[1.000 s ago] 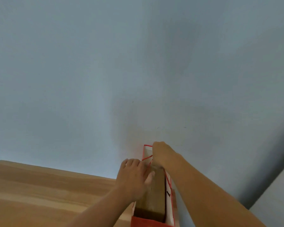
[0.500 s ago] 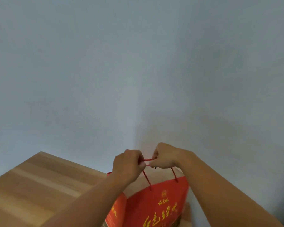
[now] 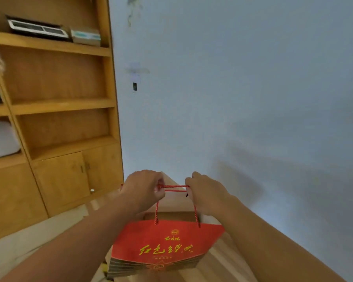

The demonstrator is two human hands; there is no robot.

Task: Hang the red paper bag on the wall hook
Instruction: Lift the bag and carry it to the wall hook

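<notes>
The red paper bag with yellow lettering hangs in the air in front of me, above a wooden table top. Its red cord handles are stretched level between my two hands. My left hand pinches the left end of the cords and my right hand pinches the right end. A small wall hook with a pale plate and a dark tip sits on the light blue wall, well above and left of the bag.
A tall wooden shelf unit with cupboard doors stands at the left, touching the wall. Flat boxes lie on its top shelf. The wooden table runs along the wall under the bag. A pale floor shows at lower left.
The bag has come up off the table, held by its cords, and my hands have drawn apart. My view has swung left, bringing the shelf unit and the hook into sight.
</notes>
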